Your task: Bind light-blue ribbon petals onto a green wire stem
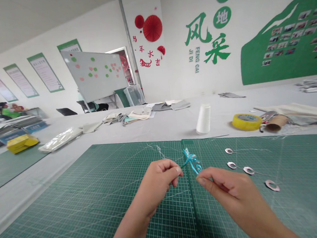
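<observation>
Hands close but apart, the left hand (155,179) and the right hand (226,187) each pinched one side of a turquoise cord knot (192,160), held just above a green cutting mat (99,199). That knot looked formed, while four silver rings (248,170) lay unworked on the mat, trailing thread. Farther off stood a white thread cone (203,119) and a yellow tape roll (246,121).

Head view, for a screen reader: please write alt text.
The left hand and right hand pinch a small turquoise cord knot above a green cutting mat. Small silvery rings on thin thread lie to the right. Beyond stand a white thread cone and a yellow tape roll.
</observation>
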The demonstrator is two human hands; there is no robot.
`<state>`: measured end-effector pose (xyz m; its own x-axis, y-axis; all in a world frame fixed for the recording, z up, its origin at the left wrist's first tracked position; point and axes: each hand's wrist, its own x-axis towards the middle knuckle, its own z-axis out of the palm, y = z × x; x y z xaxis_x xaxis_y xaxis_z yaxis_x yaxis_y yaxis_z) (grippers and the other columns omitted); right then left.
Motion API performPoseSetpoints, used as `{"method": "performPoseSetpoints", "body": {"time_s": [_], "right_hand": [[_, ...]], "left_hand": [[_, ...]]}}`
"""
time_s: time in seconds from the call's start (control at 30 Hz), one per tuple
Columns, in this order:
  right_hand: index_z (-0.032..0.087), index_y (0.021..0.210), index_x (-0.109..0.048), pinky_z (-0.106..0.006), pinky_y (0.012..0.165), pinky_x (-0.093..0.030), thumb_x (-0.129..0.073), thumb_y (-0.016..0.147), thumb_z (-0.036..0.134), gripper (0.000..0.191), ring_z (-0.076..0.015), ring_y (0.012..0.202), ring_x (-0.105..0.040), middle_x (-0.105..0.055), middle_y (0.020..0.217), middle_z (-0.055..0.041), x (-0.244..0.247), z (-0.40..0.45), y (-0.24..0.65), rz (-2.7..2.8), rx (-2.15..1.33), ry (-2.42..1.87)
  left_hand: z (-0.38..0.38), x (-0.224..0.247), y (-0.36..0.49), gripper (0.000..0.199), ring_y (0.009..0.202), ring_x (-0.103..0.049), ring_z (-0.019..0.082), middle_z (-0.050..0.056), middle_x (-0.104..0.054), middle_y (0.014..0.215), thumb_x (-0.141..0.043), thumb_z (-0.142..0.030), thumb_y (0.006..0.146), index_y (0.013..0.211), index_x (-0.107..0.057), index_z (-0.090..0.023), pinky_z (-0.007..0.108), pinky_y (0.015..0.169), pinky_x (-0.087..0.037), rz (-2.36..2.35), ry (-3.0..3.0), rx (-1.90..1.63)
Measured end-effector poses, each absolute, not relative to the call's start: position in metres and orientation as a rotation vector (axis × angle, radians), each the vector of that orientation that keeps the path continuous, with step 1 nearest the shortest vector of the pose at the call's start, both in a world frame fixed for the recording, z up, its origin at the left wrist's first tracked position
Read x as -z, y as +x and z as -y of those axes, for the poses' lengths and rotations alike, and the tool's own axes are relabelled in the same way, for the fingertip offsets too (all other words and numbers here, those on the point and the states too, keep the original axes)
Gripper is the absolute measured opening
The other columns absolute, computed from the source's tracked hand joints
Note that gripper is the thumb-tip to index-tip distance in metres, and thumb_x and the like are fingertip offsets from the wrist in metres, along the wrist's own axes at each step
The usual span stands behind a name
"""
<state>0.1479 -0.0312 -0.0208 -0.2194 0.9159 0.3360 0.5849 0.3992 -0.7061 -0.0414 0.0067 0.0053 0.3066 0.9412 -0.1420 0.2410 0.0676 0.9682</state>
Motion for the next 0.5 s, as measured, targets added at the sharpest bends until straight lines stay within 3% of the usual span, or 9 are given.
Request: {"method": "performPoseSetpoints", "body": {"time_s": [0.17, 0.33, 0.5], "right_hand": [[0.021, 0.071, -0.061, -0.026, 0.052, -0.028, -0.048, 0.092, 0.039, 0.030, -0.0138, 0.054, -0.037, -0.041, 0.057, 0.0050, 0.026, 0.025, 0.148, 1.749, -0.781, -1.313], [0.020, 0.068, -0.062, -0.026, 0.055, -0.028, -0.057, 0.086, 0.042, 0.028, -0.0130, 0.058, -0.034, -0.042, 0.060, 0.0048, 0.030, 0.017, 0.149, 1.533, -1.077, -1.198], [0.020, 0.065, -0.065, -0.025, 0.052, -0.026, -0.067, 0.079, 0.039, 0.024, -0.0103, 0.051, -0.026, -0.044, 0.055, 0.0063, 0.030, 0.014, 0.150, 1.406, -1.290, -1.087]], "left_hand": [[-0.005, -0.006, -0.040, 0.015, 0.039, -0.021, 0.004, -0.007, -0.046, 0.050, -0.058, -0.025, 0.081, 0.070, -0.059, -0.015, 0.020, 0.040, -0.011, -1.049, 1.272, -0.817], [-0.003, -0.007, -0.041, 0.015, 0.039, -0.019, 0.003, -0.007, -0.047, 0.050, -0.060, -0.027, 0.081, 0.074, -0.061, -0.014, 0.020, 0.039, -0.008, -0.881, 1.177, -0.765], [-0.001, -0.008, -0.044, 0.015, 0.042, -0.030, 0.005, -0.005, -0.048, 0.048, -0.063, -0.025, 0.079, 0.072, -0.065, -0.012, 0.019, 0.041, -0.014, -0.780, 1.246, -0.645]]}}
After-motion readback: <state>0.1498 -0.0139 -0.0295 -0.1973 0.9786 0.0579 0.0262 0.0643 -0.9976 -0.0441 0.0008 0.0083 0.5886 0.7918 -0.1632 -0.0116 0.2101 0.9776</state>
